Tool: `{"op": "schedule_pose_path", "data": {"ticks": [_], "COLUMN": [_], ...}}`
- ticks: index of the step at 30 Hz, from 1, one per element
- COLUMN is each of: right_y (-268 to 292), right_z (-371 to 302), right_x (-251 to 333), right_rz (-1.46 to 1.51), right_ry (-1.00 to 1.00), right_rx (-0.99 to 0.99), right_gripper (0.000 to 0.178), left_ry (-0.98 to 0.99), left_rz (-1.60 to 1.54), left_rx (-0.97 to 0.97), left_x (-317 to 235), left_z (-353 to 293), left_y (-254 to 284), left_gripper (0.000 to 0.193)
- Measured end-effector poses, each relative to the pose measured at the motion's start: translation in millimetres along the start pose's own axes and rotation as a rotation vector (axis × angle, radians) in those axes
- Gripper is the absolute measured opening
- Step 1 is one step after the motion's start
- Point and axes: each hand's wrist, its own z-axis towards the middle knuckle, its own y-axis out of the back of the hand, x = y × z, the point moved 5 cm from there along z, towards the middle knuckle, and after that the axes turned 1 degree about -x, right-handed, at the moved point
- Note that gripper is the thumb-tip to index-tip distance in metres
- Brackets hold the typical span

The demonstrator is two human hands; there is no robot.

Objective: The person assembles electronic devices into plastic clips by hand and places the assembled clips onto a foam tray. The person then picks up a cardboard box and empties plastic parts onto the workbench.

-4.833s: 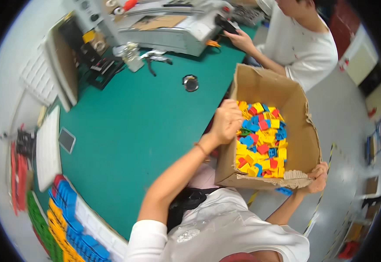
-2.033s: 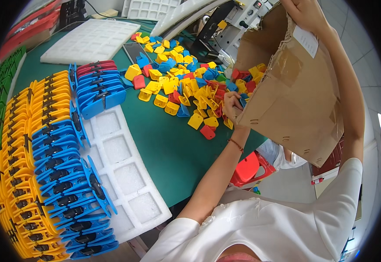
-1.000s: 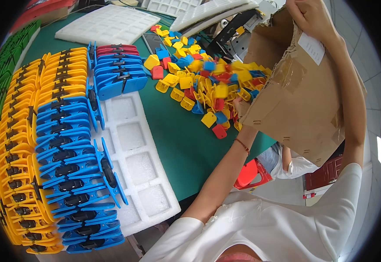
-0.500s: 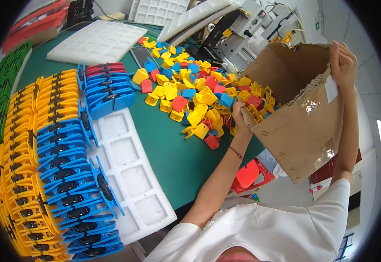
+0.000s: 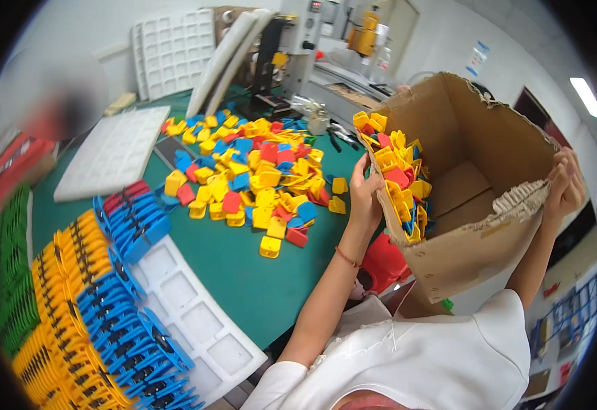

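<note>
A cardboard box [image 5: 472, 256] with torn upper edges is held off the table's right side between my two hands, its open top showing. My left hand [image 5: 367, 195] is closed on the box's left edge. At the opposite rim, my right hand [image 5: 566, 184] grips the torn cardboard. Small yellow, red and blue plastic pieces [image 5: 399, 179] lie along the left inner side of the box; the bottom beside them is bare cardboard. A wide heap of the same plastic pieces [image 5: 264, 198] covers the middle of the green table [image 5: 233, 280], left of the box.
Rows of yellow clips [image 5: 73, 273], blue clips [image 5: 124, 314] and green clips [image 5: 12, 273] fill the left. White foam trays [image 5: 199, 314] lie nearby and lean behind. A bench machine [image 5: 305, 48] and a glass bottle [image 5: 318, 119] stand at the back. A red stool [image 5: 384, 263] is below the box.
The box has come away from the heap and is tipped less toward the table. A gap now separates its pieces from those on the table. Both hands keep their grip; the view has turned.
</note>
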Motion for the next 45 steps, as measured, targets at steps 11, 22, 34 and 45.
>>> {"op": "schedule_pose_path", "data": {"ticks": [11, 22, 34, 45], "right_y": [188.9, 344.4, 463.1, 262.4], "right_z": [-182.2, -385.4, -597.8, -809.3], "right_x": [-24.9, 1.7, 54.5, 338.9], "right_rz": [-0.332, -0.907, -1.678, -0.89], "right_ry": [-0.239, -0.632, -0.619, -2.02], "right_rx": [-0.105, 0.516, 1.068, 1.649], "right_gripper": [0.024, 0.027, 0.032, 0.04], "left_ry": [0.305, 1.216, 1.126, 1.326], "left_rz": [0.562, 0.748, 1.112, 1.08], "left_rx": [0.364, 0.646, 0.576, 0.36], "left_x": [226.3, 560.4, 636.1, 546.1], "left_z": [-26.2, -217.4, -120.5, -121.5], "left_y": [-75.1, -40.4, 10.0, 111.9], "left_gripper": [0.05, 0.041, 0.027, 0.024]}}
